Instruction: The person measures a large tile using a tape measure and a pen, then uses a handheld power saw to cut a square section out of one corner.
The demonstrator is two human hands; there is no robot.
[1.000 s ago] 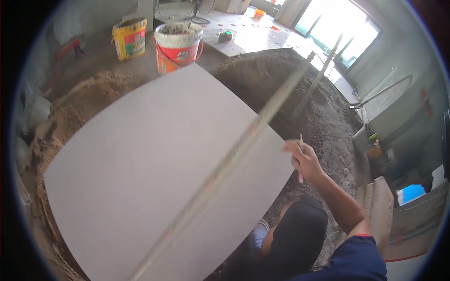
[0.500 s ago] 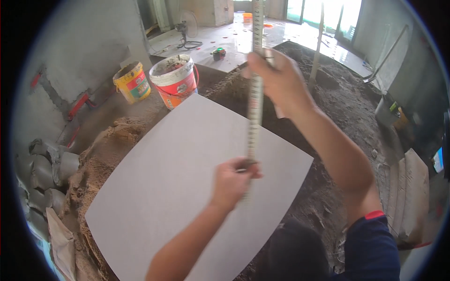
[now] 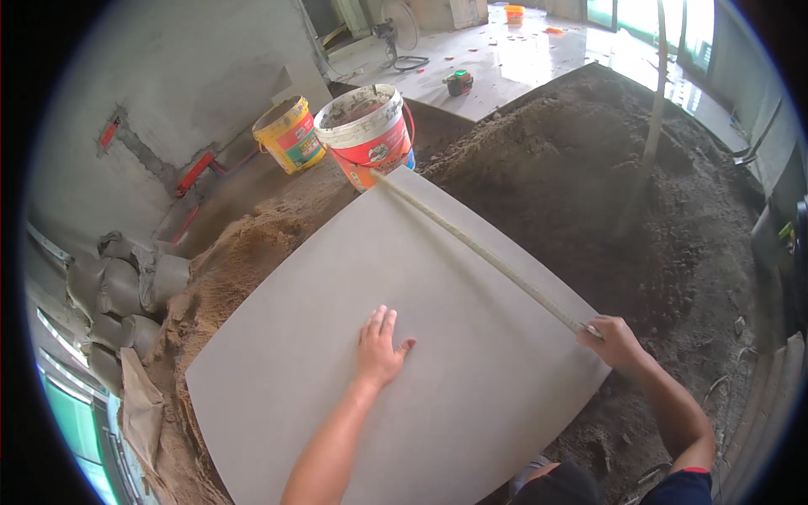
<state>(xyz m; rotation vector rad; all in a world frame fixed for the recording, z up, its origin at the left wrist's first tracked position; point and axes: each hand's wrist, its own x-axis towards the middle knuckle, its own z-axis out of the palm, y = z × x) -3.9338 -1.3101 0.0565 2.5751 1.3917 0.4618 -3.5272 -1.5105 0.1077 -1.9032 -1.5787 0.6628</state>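
A large pale square tile (image 3: 337,286) lies before me over heaped sand. My left hand (image 3: 380,349) rests on its middle, fingers spread and palm down. My right hand (image 3: 613,341) grips a long pale measuring tape (image 3: 484,251) at the tile's right corner. The tape runs diagonally along the upper right part of the tile, its far end near the back corner beside a white-and-red bucket (image 3: 370,143) with grey contents.
A yellow bucket (image 3: 289,135) stands behind left, by stacked bags (image 3: 118,286). Dark sand (image 3: 589,185) spreads rightward, with an upright pole (image 3: 656,93) in it. Beyond are a tiled floor (image 3: 513,63), a fan (image 3: 396,38) and a small green-topped tool (image 3: 459,82).
My left hand has let go of the tape and lies spread on the tile. My right hand has come down to the right corner, swinging the tape from upright in view to a slant.
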